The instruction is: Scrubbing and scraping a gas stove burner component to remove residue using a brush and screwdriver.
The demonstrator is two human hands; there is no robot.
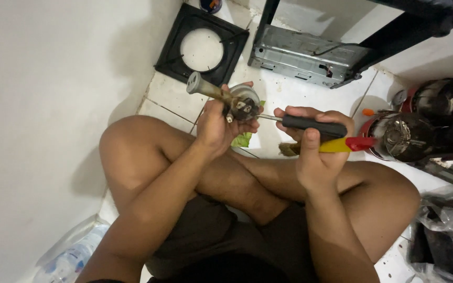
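Above the crossed legs of a person seated on the floor, the left hand (217, 128) is clamped around a small metal burner valve (232, 99), held in the air over the left knee. Its long axis runs from a grey round-ended stem at the upper left down to a rounded metal body at the lower right, so the stem points up and away toward the wall. The right hand (315, 152) is closed on a screwdriver (310, 126) with a black grip; its thin shaft lies nearly level and points left, with the tip touching the valve's body. In the same fist sits a second tool with a yellow and red handle (344, 144), lying roughly parallel just below the first.

Beneath is a floor of white tiles (289, 89), met on the left by a plain white wall (43, 105). A black square burner frame (203, 44) lies near the wall, a grey metal stove chassis (305, 55) beside it. Dark pots (425, 126) stand at the right, crumpled plastic bags (446, 236) below them.
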